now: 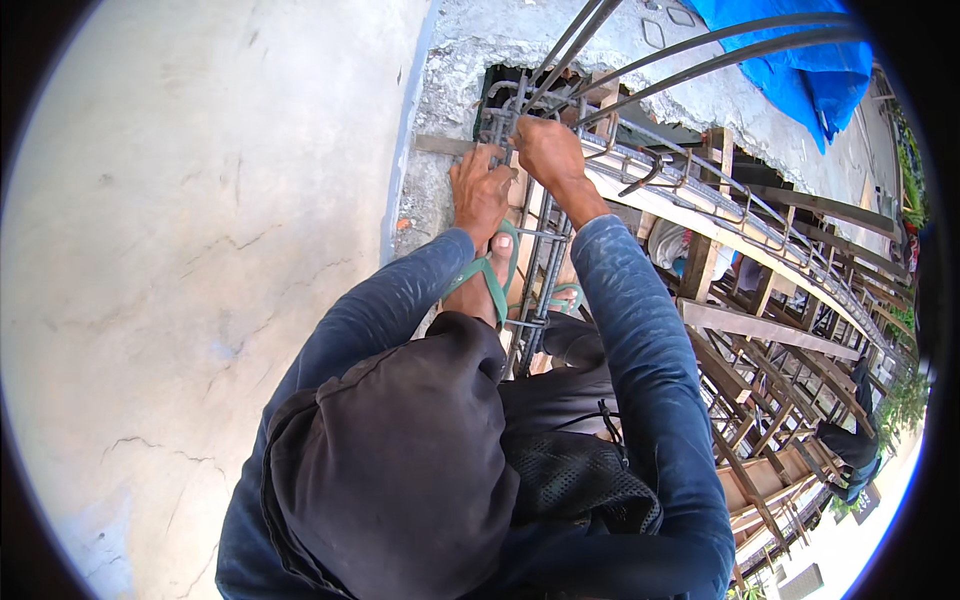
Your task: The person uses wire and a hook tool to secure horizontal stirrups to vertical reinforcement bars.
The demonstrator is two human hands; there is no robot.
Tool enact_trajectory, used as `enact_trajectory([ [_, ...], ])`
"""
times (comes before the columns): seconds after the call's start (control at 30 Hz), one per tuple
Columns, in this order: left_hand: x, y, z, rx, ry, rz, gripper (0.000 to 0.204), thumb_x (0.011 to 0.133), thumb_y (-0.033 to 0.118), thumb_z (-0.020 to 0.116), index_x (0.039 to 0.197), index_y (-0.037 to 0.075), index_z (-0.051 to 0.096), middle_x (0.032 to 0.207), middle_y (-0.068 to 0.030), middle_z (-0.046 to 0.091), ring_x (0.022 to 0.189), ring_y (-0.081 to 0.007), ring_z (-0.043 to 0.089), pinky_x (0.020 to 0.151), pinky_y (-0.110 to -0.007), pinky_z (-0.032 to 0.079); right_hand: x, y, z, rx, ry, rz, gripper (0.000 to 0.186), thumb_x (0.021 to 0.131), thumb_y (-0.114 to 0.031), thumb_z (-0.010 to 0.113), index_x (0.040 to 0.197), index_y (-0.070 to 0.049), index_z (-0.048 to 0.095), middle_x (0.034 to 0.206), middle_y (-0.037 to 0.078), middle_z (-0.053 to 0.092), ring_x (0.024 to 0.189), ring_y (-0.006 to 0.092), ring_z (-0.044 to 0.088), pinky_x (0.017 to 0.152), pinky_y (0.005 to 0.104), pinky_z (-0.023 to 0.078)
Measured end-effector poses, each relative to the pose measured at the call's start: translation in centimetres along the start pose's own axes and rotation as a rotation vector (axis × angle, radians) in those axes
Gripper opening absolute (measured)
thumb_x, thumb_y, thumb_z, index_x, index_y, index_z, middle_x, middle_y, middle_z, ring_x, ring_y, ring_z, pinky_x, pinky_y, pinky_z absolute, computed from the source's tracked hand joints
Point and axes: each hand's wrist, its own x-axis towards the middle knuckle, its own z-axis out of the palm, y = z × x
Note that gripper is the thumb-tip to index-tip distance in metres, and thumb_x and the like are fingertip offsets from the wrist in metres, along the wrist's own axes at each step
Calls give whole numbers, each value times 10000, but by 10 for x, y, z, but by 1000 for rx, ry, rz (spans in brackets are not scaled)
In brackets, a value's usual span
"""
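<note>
My right hand (551, 158) is closed in a fist at the top of a rebar cage (540, 265). What lies inside that fist is hidden. Just to its left and slightly nearer, my left hand (481, 192) has its fingers bent in beside the steel bars, and whatever they grip cannot be made out. Past my hands, the bars meet a crossing beam cage (690, 180) at a dark opening in broken concrete. Long bent rebars (700, 72) rise from this joint toward the upper right. Below my left hand, my foot in a green flip-flop (490, 275) stands by the cage.
A plastered wall (200, 250) fills the left side. Rough concrete (470, 35) and a blue tarp (800, 70) are at the top. Wooden formwork and props (755, 370) drop away on the right. Another person (850, 440) is far to the lower right.
</note>
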Motion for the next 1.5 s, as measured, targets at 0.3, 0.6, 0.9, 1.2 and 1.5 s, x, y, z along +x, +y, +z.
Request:
enact_trajectory([
  [0.3, 12, -9, -6, -381, -24, -144, 115, 812, 82, 703, 913, 56, 752, 949, -115, 725, 920, -263, 664, 832, -372, 491, -45, -5, 2, -134, -40, 121, 199, 814, -108, 583, 1011, -93, 608, 833, 174, 702, 760, 375, 698, 641, 484, 549],
  [0.6, 36, -13, -8, -391, -78, -263, 123, 777, 95, 738, 843, -2, 702, 805, -162, 685, 731, -306, 656, 696, -371, 503, -83, -38, 23, 69, 10, 137, 91, 856, -143, 593, 887, -58, 584, 737, 203, 667, 671, 406, 656, 593, 492, 516],
  [0.9, 25, -6, -14, -284, -10, -198, 265, 744, 127, 780, 953, -13, 698, 855, -171, 667, 815, -296, 661, 774, -374, 508, -115, -63, 16, 304, 69, 242, 101, 812, -82, 597, 842, 14, 585, 822, 268, 650, 772, 455, 650, 661, 533, 518],
  [1.2, 37, 4, -8, 43, -278, -146, 200, 756, 99, 729, 881, -35, 649, 907, -242, 670, 816, -414, 653, 715, -464, 516, -131, -91, 9, 494, 211, 274, 132, 879, -117, 614, 900, 14, 618, 818, 252, 639, 769, 449, 628, 676, 496, 498],
  [1.5, 69, 2, -26, 397, -811, 513, 184, 801, -23, 523, 927, -32, 657, 946, -242, 628, 868, -419, 658, 764, -487, 537, -166, -115, 11, 559, 182, 208, 256, 897, -147, 599, 1111, -17, 545, 969, 276, 648, 835, 441, 644, 675, 511, 527],
])
